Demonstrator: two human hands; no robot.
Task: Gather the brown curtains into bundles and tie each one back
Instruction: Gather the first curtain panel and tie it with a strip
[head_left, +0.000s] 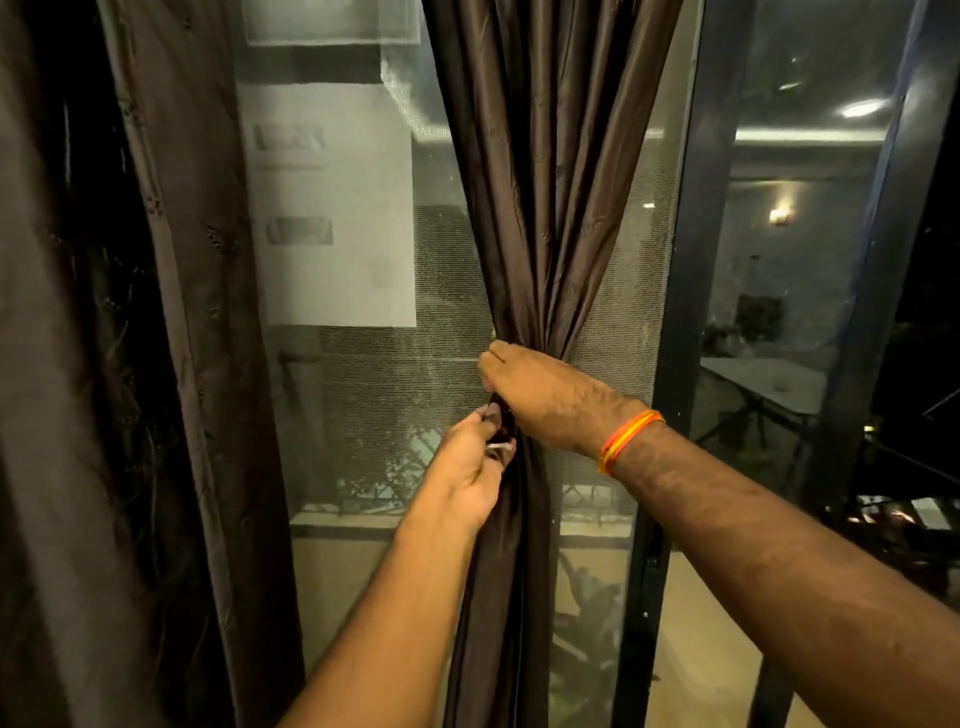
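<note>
A glossy brown curtain (550, 171) hangs in front of the mesh window, pulled together into a narrow bundle at mid height. My right hand (540, 395), with an orange thread band at the wrist, grips that bundle at its waist. Just below and to the left, my left hand (467, 467) pinches a small pale piece, apparently a tie end, against the gathered fabric; what it is exactly I cannot tell. A second brown curtain (171, 312) hangs loose along the left side.
The mesh window screen (363, 389) sits behind the curtains, with a white sheet (332, 208) stuck on it. A dark vertical frame post (675, 338) stands right of the bundle. Glass (789, 260) at the right reflects room lights and a table.
</note>
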